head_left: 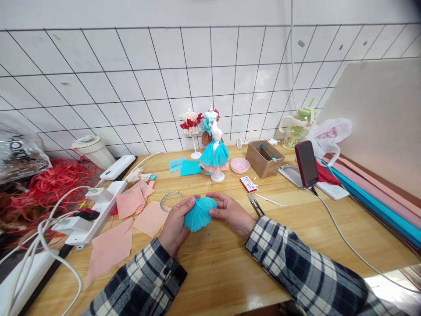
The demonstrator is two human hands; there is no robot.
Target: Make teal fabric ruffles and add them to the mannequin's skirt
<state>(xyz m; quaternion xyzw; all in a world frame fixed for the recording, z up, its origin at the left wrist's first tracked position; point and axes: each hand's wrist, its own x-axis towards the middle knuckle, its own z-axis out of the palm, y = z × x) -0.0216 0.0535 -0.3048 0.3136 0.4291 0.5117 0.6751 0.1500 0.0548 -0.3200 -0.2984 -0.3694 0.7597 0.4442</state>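
Note:
A turquoise piece of pleated crepe paper, fanned out with a fringed lower edge, is held above the table between both hands. My left hand grips its left side, thumb on top. On the right side, my right hand pinches the edge between thumb and fingers. Behind them stands a small white dress form wearing a turquoise paper skirt with a peach layer below. Another dress form in cream with red trim is at its left. Flat turquoise paper pieces lie beside the stands.
Peach paper sheets, a clear ring and a power strip with cables are on the left. To the right are thread snips, a pink bowl, a cardboard box, a propped phone and paper rolls.

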